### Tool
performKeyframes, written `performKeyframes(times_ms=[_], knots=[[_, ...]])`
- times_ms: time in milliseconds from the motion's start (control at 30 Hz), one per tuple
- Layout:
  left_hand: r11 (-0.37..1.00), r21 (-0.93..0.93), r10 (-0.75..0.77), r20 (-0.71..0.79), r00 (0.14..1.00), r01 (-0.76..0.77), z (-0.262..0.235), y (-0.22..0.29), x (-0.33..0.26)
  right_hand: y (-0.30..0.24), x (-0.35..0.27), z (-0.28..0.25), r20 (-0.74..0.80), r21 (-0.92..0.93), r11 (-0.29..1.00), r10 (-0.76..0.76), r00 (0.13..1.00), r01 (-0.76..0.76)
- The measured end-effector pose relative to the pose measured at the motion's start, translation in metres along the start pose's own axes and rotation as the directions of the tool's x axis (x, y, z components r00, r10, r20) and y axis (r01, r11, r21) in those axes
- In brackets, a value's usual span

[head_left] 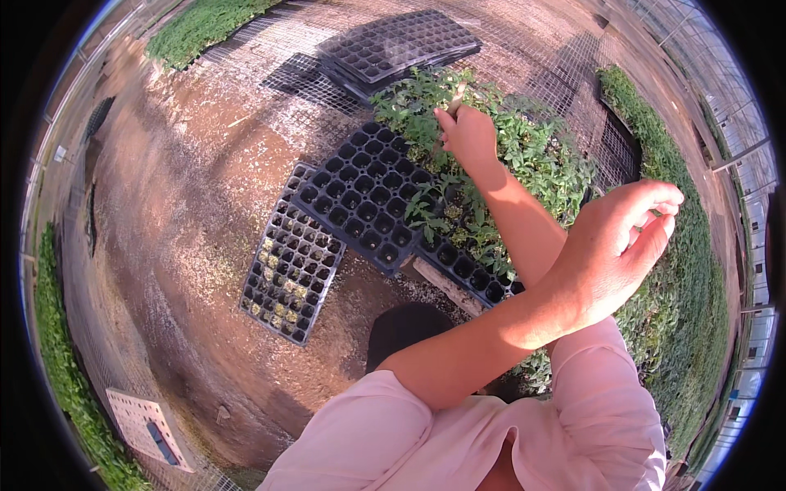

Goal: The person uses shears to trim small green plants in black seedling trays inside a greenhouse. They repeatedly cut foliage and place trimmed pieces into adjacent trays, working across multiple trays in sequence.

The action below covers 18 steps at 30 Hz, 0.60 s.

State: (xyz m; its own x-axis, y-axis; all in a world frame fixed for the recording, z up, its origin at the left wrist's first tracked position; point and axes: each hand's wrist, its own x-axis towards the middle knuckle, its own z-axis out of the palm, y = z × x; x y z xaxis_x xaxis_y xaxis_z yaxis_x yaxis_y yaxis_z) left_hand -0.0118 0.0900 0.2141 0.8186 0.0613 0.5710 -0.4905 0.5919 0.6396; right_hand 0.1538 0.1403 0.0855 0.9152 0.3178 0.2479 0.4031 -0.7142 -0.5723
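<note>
My left forearm crosses over my right one. At its end my left hand (618,245) hangs above the green plants at the right, fingers curled toward the thumb. Whatever that hand may hold is hidden. Farther off, my right hand (472,139) is closed on a slim pale piece (457,98) that sticks up past the fingers; its kind is unclear. Leafy seedlings (524,135) surround this hand, standing in a black cell tray (465,266). Left of them lies another black cell tray (360,184), its cells mostly without plants.
A narrower tray (291,262) holds some pale yellow-green bits in its cells. Stacked black trays (401,45) stand at the back on mesh. Dense greenery (688,327) lines the right side. A pale perforated board (147,425) lies on the lower left.
</note>
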Motion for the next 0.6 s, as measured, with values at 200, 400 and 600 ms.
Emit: performKeyframes(times_ms=[200, 400, 600], knots=[[0.994, 0.100, -0.031, -0.112, 0.993, 0.042, -0.012, 0.018, 0.003, 0.013, -0.048, -0.073, 0.102, 0.582, 0.798, 0.119, 0.988, -0.156], [0.969, 0.202, -0.115, -0.133, 0.984, 0.140, -0.009, 0.000, 0.004, 0.105, -0.183, -0.247, -0.193, 0.740, 0.671, 0.289, 0.938, -0.054], [0.866, 0.345, -0.399, 0.041, 0.916, 0.362, 0.035, -0.050, -0.021, 0.180, -0.369, -0.314, -0.399, 0.685, 0.682, 0.645, 0.652, -0.256]])
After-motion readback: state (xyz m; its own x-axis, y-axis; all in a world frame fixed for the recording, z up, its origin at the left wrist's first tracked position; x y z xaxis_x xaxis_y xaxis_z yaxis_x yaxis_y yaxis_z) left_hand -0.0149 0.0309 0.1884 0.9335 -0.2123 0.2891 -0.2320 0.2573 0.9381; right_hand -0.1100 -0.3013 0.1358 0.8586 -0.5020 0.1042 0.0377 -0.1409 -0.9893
